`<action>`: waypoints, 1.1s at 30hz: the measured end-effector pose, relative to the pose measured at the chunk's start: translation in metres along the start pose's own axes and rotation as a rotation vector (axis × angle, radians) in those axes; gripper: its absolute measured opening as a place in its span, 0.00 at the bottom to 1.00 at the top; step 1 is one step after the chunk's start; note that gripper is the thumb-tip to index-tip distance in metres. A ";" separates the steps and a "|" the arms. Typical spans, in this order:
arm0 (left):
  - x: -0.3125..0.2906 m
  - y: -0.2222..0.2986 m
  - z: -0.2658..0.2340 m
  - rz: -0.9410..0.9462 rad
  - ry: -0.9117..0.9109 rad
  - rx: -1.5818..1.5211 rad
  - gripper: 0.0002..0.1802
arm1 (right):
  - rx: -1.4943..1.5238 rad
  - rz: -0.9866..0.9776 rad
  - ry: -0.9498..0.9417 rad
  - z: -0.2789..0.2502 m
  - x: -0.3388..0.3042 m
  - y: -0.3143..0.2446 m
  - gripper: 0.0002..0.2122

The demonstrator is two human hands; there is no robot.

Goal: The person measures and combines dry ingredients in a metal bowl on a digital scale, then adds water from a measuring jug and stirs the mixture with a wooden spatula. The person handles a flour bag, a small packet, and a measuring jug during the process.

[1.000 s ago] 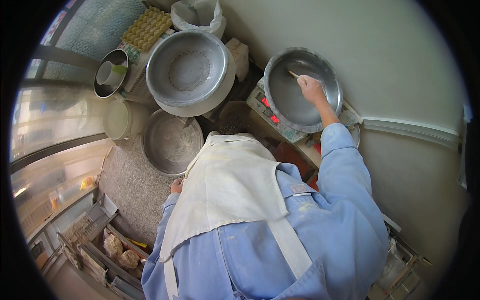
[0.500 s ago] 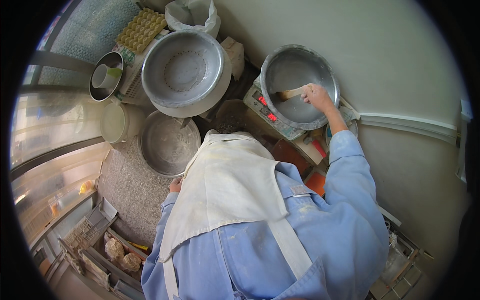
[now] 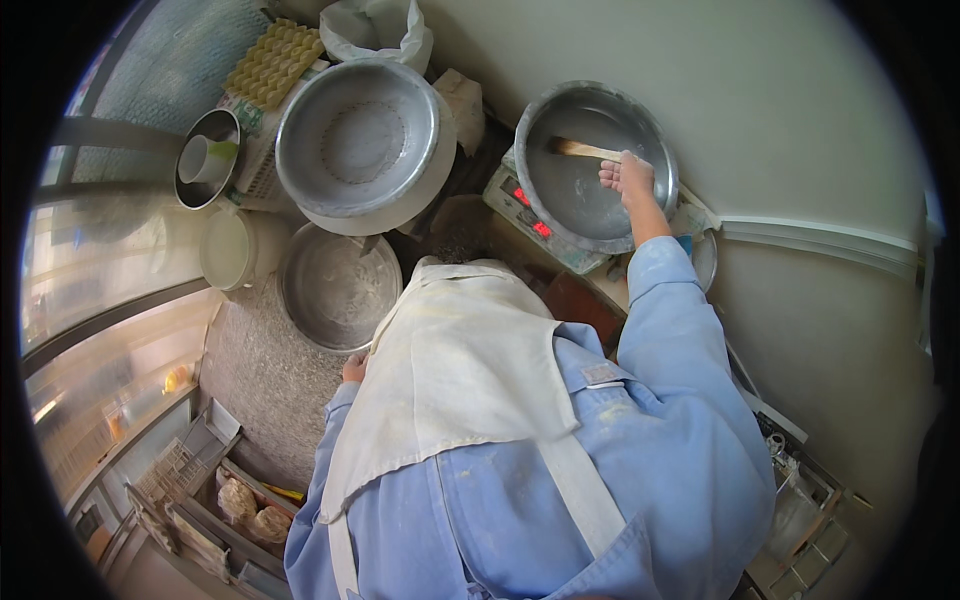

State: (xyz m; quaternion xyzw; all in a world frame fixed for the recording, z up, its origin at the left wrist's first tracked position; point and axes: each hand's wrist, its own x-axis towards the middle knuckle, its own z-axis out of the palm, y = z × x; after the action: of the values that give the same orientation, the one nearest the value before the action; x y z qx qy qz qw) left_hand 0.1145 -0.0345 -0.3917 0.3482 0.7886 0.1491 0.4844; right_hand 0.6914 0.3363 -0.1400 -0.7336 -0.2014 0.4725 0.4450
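Note:
My right hand (image 3: 630,178) is closed around the pale wooden handle of a flat brush (image 3: 590,150). The dark bristles point left over the inside of a grey metal bowl (image 3: 590,205), whose walls look dusted with powder. That bowl rests on a scale (image 3: 540,235) with red lit digits. Low on the left, my left hand (image 3: 355,366) shows only in part beside my apron. It is close to the lower rim of a powder-dusted steel bowl (image 3: 335,285); whether it touches the rim, and how its fingers lie, I cannot make out.
A big metal basin (image 3: 300,190) sits on a white tub at the back. Left of it are a small bowl (image 3: 185,180) with a white-green cup, a yellow egg tray (image 3: 272,62) and a pale bucket (image 3: 228,250). A wall (image 3: 760,120) rises at the right.
My right hand has moved a little up and to the right with the brush. The bristles have swung upward inside the bowl. My left hand has hardly moved.

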 end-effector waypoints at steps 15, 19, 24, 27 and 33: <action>0.019 0.062 -0.023 0.066 -0.089 -0.121 0.14 | -0.443 -0.074 0.361 -0.104 -0.036 0.015 0.15; 0.012 0.075 -0.027 0.076 -0.051 -0.047 0.14 | -0.611 -0.162 0.426 -0.117 -0.012 0.019 0.15; -0.008 0.079 -0.030 0.128 -0.041 -0.044 0.16 | -1.214 -0.624 0.546 -0.109 0.046 0.027 0.11; -0.045 0.096 -0.018 0.090 0.136 0.249 0.17 | -1.269 -0.411 0.402 -0.080 0.061 0.002 0.11; -0.084 0.133 -0.020 -0.239 0.143 0.027 0.17 | -1.070 -0.754 0.459 -0.001 0.060 -0.022 0.15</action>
State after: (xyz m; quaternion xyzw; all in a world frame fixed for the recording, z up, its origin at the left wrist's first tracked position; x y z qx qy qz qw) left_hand 0.1754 0.0041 -0.2504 0.2466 0.8590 0.1039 0.4365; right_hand 0.7234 0.3900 -0.1520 -0.8135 -0.5487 -0.0458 0.1872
